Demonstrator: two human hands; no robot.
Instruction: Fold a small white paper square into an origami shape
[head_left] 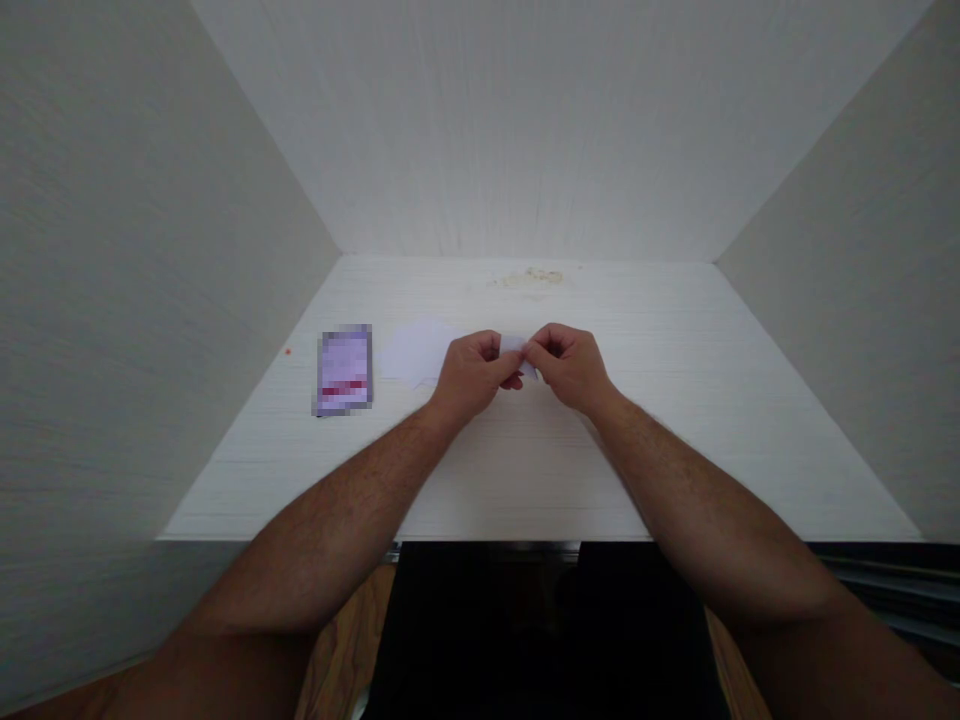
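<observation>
My left hand (pixel 472 372) and my right hand (pixel 571 366) meet over the middle of the white table (pixel 675 440). Both pinch a small white folded piece of paper (pixel 516 346) between thumb and fingers, the fingers curled closed around it. Just left of my left hand lies a pale white sheet of paper (pixel 416 352) flat on the table. Most of the small piece is hidden by my fingers.
A purple and white card with a red stripe (pixel 344 369) lies at the left of the table. A tiny red dot (pixel 288 352) sits beside it. A brownish stain (pixel 534 277) marks the far edge. White walls enclose the table on three sides.
</observation>
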